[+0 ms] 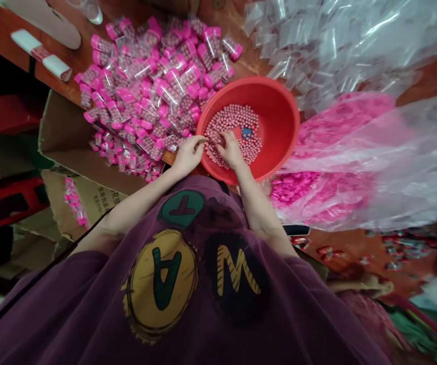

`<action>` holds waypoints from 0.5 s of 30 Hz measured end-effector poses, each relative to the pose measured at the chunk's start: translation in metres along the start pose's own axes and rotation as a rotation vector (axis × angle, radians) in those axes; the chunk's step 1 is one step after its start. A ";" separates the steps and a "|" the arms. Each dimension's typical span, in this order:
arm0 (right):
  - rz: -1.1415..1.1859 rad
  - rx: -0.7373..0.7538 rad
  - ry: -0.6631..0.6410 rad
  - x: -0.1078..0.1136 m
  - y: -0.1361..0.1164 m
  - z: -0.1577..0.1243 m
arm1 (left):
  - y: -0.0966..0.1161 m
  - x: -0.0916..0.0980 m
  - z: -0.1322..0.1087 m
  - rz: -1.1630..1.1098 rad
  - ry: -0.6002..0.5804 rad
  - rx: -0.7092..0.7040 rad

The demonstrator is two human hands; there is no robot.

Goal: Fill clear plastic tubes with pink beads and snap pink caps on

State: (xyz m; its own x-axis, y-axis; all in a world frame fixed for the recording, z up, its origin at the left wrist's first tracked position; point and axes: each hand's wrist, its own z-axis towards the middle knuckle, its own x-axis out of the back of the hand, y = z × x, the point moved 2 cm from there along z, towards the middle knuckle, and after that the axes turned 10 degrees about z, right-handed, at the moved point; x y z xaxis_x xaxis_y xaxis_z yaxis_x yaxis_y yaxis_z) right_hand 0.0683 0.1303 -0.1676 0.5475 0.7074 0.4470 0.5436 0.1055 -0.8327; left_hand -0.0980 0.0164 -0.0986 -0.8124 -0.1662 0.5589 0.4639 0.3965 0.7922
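Observation:
My left hand (190,153) is at the near left rim of a red plastic basin (279,116), its thumb and fingers pinched together. My right hand (230,150) reaches over the basin with curled fingers, close to the left fingertips. Something small, possibly clear, seems to be between the two hands, but I cannot make it out. Many small pink beads (233,115) cover the basin's bottom. Among the beads lies a small blue piece (246,133) beside a flat red patch.
Left of the basin is a large heap of clear, pink-capped jars of beads (146,91). Clear empty containers (298,35) pile up at the back right. Pink caps (298,187) lie in a plastic bag (412,167) at right. An open cardboard box (74,137) stands at left.

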 end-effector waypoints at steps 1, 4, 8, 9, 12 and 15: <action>0.065 0.016 0.057 0.003 0.000 -0.007 | 0.002 -0.003 0.002 -0.054 -0.016 0.029; 0.237 0.078 0.189 0.007 -0.007 -0.027 | 0.016 -0.016 0.013 -0.188 -0.090 0.024; 0.408 0.101 0.318 0.011 -0.020 -0.047 | 0.039 -0.033 0.031 -0.321 -0.180 -0.012; 0.428 0.094 0.334 0.015 -0.024 -0.052 | 0.043 -0.033 0.034 -0.348 -0.203 -0.011; 0.402 0.069 0.331 0.041 -0.043 -0.072 | 0.056 -0.027 0.037 -0.411 -0.327 -0.006; 0.295 0.011 0.279 0.075 -0.072 -0.096 | 0.070 -0.016 0.033 -0.442 -0.492 -0.010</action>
State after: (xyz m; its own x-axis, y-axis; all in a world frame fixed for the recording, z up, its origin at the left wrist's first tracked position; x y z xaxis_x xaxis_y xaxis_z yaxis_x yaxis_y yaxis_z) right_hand 0.1317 0.1091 -0.0431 0.8316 0.4914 0.2590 0.3317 -0.0653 -0.9411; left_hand -0.0637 0.0770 -0.0601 -0.9926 0.1214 0.0050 0.0507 0.3763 0.9251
